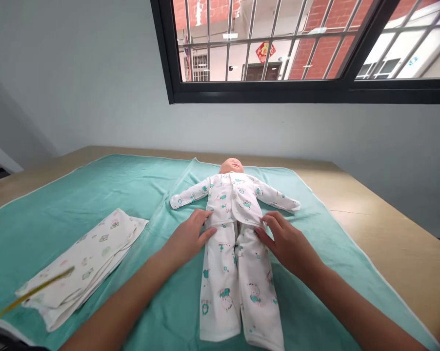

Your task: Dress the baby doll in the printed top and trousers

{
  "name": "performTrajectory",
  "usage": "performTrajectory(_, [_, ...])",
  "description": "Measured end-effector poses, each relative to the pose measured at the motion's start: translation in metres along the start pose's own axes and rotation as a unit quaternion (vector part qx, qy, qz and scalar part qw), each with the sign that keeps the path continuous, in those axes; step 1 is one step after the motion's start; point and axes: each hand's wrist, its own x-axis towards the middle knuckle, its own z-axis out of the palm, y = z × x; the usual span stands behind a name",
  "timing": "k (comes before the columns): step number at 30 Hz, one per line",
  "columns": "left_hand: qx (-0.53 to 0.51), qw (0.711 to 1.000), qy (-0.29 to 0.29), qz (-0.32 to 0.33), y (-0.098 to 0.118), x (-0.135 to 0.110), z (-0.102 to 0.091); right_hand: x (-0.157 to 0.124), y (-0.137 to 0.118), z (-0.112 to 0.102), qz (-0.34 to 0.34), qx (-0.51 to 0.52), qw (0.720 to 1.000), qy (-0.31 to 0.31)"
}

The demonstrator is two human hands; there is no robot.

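Subject: a doll (231, 165) lies face up at the centre of the frame, on a teal cloth (143, 180) spread over a wooden surface (355, 200). It wears a printed jacket (222, 197), sleeves out to both sides; matching trousers (223, 273) run from under its hem to the bottom centre.

Left hand (185, 236): grip at the left edge of the jacket hem, thumb and forefinger parted. Right hand (292, 245): grip at the opposite edge, thumb and fingertips close together. Whether either pinches fabric cannot be told.

Other items: a folded printed cloth (91, 253) at lower left; a blurred yellow strip (33, 294) crosses in front of it.

Risks, as judged: an uneven pull at the two edges could skew the hem or the trouser waist. Taking up both layers together could bunch the jacket. Hard tugging could drag the doll and ruck the soft teal cloth beneath. The jacket front parts towards the hem, so outward tension could widen that gap. The left forearm passes near the folded cloth; a wide sweep could disturb it.
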Motion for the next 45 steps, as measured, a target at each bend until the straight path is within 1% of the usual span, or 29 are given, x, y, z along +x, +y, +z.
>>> performTrajectory(2, [0.039,0.999,0.009,0.023,-0.003,-0.004,0.008,-0.004,-0.002,0.005,0.008,-0.046,0.998,-0.030])
performTrajectory(4, [0.049,0.998,0.022,0.036,-0.004,-0.001,0.014,0.001,-0.003,0.006,0.032,-0.062,0.995,-0.066])
performTrajectory(7, [0.000,0.999,0.046,0.003,-0.002,0.008,0.017,0.015,-0.002,0.000,0.050,-0.039,0.992,-0.107])
performTrajectory(9, [-0.024,0.995,0.091,-0.030,0.001,0.014,0.012,0.024,0.001,-0.009,0.041,-0.029,0.994,-0.095])
performTrajectory(12, [-0.036,0.982,0.178,-0.045,0.005,0.014,-0.002,0.025,0.003,-0.023,0.035,-0.057,0.998,-0.018])
performTrajectory(13, [-0.036,0.981,0.186,-0.040,0.005,0.011,-0.005,0.021,0.002,-0.026,0.024,-0.072,0.997,-0.003])
performTrajectory(14, [-0.032,0.984,0.176,-0.029,0.006,0.007,-0.008,0.016,0.001,-0.029,0.001,-0.085,0.996,-0.002])
performTrajectory(15, [-0.025,0.988,0.151,-0.015,0.005,0.002,-0.008,0.011,0.000,-0.029,-0.033,-0.094,0.995,-0.013])
performTrajectory(17, [-0.008,0.996,0.086,0.011,0.004,-0.008,-0.005,0.000,-0.003,-0.029,-0.096,-0.092,0.990,-0.037])
performTrajectory(18, [-0.001,0.998,0.062,0.018,0.004,-0.012,-0.002,-0.003,-0.005,-0.027,-0.110,-0.079,0.990,-0.035])
performTrajectory(20, [0.006,0.999,0.048,0.022,0.004,-0.016,0.005,-0.006,-0.012,-0.023,-0.091,-0.028,0.995,-0.001])
performTrajectory(22, [0.010,0.997,0.076,0.030,0.008,-0.018,0.012,-0.006,-0.023,-0.017,-0.049,0.040,0.998,0.025])
performTrajectory(24, [0.016,0.992,0.111,0.054,0.015,-0.022,0.018,-0.007,-0.037,-0.011,-0.041,0.092,0.995,0.014])
performTrajectory(25, [0.022,0.990,0.118,0.068,0.019,-0.027,0.020,-0.010,-0.044,-0.009,-0.055,0.112,0.992,-0.003])
performTrajectory(27, [0.030,0.990,0.100,0.092,0.029,-0.039,0.021,-0.016,-0.055,-0.010,-0.105,0.164,0.980,-0.041])
performTrajectory(29, [0.023,0.992,0.074,0.104,0.038,-0.050,0.017,-0.019,-0.059,-0.017,-0.162,0.247,0.953,-0.069])
performTrajectory(31, [0.000,0.992,0.083,0.095,0.042,-0.050,0.011,-0.012,-0.054,-0.027,-0.182,0.324,0.926,-0.065])
performTrajectory(32, [-0.008,0.991,0.099,0.089,0.042,-0.045,0.009,-0.003,-0.050,-0.031,-0.165,0.343,0.923,-0.051])
performTrajectory(34, [-0.010,0.989,0.124,0.082,0.041,-0.028,0.006,0.017,-0.040,-0.032,-0.066,0.334,0.940,0.008])
performTrajectory(35, [-0.008,0.990,0.118,0.076,0.040,-0.020,0.006,0.026,-0.037,-0.028,-0.017,0.316,0.949,0.018])
performTrajectory(36, [-0.009,0.993,0.102,0.065,0.039,-0.014,0.007,0.032,-0.034,-0.023,0.000,0.294,0.956,0.017])
performTrajectory(37, [-0.012,0.995,0.072,0.063,0.040,-0.010,0.008,0.035,-0.033,-0.018,-0.009,0.270,0.963,0.016])
performTrajectory(38, [-0.015,0.997,0.037,0.070,0.040,-0.010,0.008,0.034,-0.033,-0.012,-0.041,0.251,0.967,0.001])
performTrajectory(39, [-0.021,0.996,0.007,0.081,0.041,-0.013,0.008,0.030,-0.032,-0.008,-0.086,0.247,0.965,-0.029])
performTrajectory(40, [-0.028,0.995,-0.014,0.094,0.042,-0.016,0.007,0.025,-0.030,-0.006,-0.130,0.262,0.954,-0.062])
performTrajectory(41, [-0.041,0.995,-0.012,0.092,0.041,-0.020,0.005,0.019,-0.027,-0.005,-0.150,0.290,0.942,-0.083])
performTrajectory(42, [-0.058,0.996,0.013,0.071,0.039,-0.020,0.002,0.015,-0.021,-0.005,-0.140,0.322,0.933,-0.079])
performTrajectory(43, [-0.076,0.995,0.052,0.036,0.035,-0.017,-0.002,0.014,-0.011,-0.005,-0.102,0.353,0.929,-0.052])
performTrajectory(45, [-0.096,0.985,0.139,-0.033,0.021,0.003,-0.011,0.023,0.020,-0.005,0.035,0.366,0.929,0.048])
